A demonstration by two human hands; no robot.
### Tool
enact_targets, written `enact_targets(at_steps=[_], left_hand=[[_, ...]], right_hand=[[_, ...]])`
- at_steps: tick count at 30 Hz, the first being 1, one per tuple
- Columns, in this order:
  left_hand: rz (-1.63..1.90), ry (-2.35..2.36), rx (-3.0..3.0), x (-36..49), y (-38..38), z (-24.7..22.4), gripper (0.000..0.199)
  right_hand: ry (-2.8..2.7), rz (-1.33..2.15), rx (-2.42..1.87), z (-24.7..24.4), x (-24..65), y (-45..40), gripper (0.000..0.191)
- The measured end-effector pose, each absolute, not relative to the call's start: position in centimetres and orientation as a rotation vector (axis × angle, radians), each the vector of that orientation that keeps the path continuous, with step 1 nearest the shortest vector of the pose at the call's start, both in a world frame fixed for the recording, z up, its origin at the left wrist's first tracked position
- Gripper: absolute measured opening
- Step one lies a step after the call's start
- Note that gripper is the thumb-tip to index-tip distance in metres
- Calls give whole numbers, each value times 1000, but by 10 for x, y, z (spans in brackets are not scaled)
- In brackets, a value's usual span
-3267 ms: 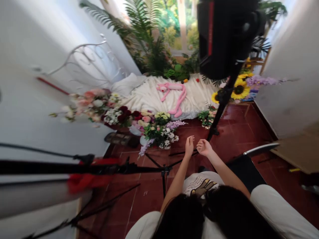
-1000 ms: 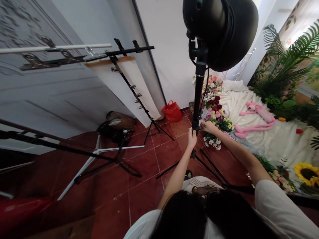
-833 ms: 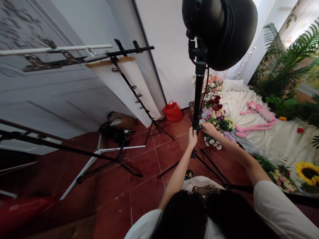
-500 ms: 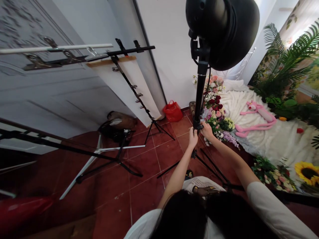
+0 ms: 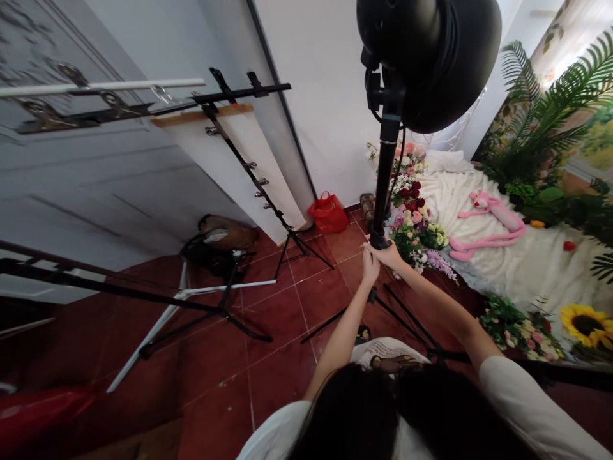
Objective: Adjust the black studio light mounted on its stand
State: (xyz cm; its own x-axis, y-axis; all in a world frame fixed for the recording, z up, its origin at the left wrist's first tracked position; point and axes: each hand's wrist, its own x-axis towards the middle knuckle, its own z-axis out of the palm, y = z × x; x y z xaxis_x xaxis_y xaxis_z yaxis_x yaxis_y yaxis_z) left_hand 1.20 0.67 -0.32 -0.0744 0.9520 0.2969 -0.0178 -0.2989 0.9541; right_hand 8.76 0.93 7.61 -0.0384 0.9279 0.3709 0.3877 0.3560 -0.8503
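Observation:
A black light stand (image 5: 384, 176) rises upright in front of me, with a large black lamp head (image 5: 426, 64) on top and a thin cable along its pole. My left hand (image 5: 370, 267) is closed around the pole just below a black locking collar (image 5: 379, 240). Against the collar's underside, my right hand (image 5: 389, 255) is closed too, its fingers reaching across the pole and meeting the left hand. The fingertips are partly hidden. Below, the stand's legs (image 5: 402, 319) spread over the red tiles.
White backdrop paper (image 5: 230, 160) hangs on a clamped stand at left, near a red bag (image 5: 329, 213). More tripod legs (image 5: 191, 292) cross the floor. Artificial flowers (image 5: 414, 217), a pink plush toy (image 5: 498, 214) on white cloth, and palm leaves (image 5: 565, 96) lie right.
My right hand has shifted from the right side of the collar to beneath it, across the pole. The view has turned slightly to the right.

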Motion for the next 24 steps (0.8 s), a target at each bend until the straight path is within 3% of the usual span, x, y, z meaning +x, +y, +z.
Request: enact_targets(at_steps=[6,15,20,24], left_hand=[[1434,1092,1373,8,5,0,50],[1386,1205,1340,7,4,-2,48],[1422,1195,1353,10,2,4,48],[1447,1214,1321,11,1,3,46]], right_hand=[[-1347,771,-1271,105,60,18,42],[-1410,521,-1151,197,64,38,33],[-1733,522,-1089,200,89,27,30],[-2035,463,-1171,165,129,18,41]])
